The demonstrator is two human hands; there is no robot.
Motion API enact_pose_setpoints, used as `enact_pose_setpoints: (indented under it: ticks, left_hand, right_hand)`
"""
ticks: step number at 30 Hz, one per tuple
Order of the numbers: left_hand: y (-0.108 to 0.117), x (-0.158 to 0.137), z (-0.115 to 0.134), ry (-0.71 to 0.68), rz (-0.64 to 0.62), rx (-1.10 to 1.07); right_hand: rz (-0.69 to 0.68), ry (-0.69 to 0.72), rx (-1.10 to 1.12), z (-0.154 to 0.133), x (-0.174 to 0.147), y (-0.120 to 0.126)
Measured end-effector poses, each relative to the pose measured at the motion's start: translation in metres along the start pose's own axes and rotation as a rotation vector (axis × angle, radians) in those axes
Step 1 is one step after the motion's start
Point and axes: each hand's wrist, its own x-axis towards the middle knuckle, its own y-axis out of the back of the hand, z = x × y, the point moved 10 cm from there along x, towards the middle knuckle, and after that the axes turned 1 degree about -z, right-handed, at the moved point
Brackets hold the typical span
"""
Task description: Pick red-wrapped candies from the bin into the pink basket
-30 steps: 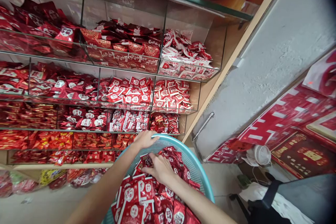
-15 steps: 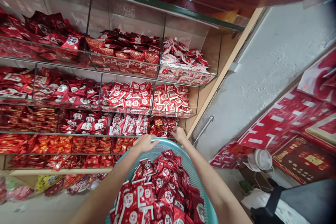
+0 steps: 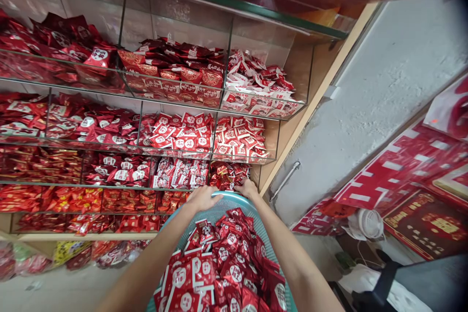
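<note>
Two bare forearms are stretched forward over a heap of small red packets, many marked with pale ovals. The packets are held inside a teal basket with a perforated wall, placed at the bottom centre of the view. At the basket's far edge, its rim is gripped by the left hand: the thumb is laid along the inner side and the other fingers are bent over the outside, their tips hidden. Just to the right, the right hand is placed at the far rim, beside a low compartment of dark red packets. Its fingers are curled; whether rim or packet is pinched cannot be told.

Beyond the hands, clear compartments are stacked in tiers, filled with red, white and gold-printed packets. Below them at left, bagged goods are kept on the pale floor. The shelving is bordered at right by a wooden side panel. Past it, a grey wall is seen, with red-and-white packaging propped along its foot.
</note>
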Motion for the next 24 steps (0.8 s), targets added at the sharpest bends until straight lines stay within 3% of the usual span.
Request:
enact_pose_setpoints:
  ticks: [6, 13, 20, 24]
  left_hand:
    - [-0.001, 0.000, -0.001, 0.013, -0.006, -0.001]
    - [-0.003, 0.002, -0.004, 0.020, -0.017, -0.014]
    - [-0.006, 0.004, -0.006, 0.019, -0.014, -0.019]
    - [-0.005, 0.004, -0.005, 0.005, -0.001, -0.012]
  right_hand:
    - [0.027, -0.002, 0.039, 0.001, -0.003, 0.002]
    - [0.184, 0.065, -0.016, -0.012, -0.033, 0.038]
    - [0.317, 0.264, 0.035, -0.026, -0.096, 0.075]
    - [0.347, 0.400, 0.153, -0.043, -0.143, 0.074]
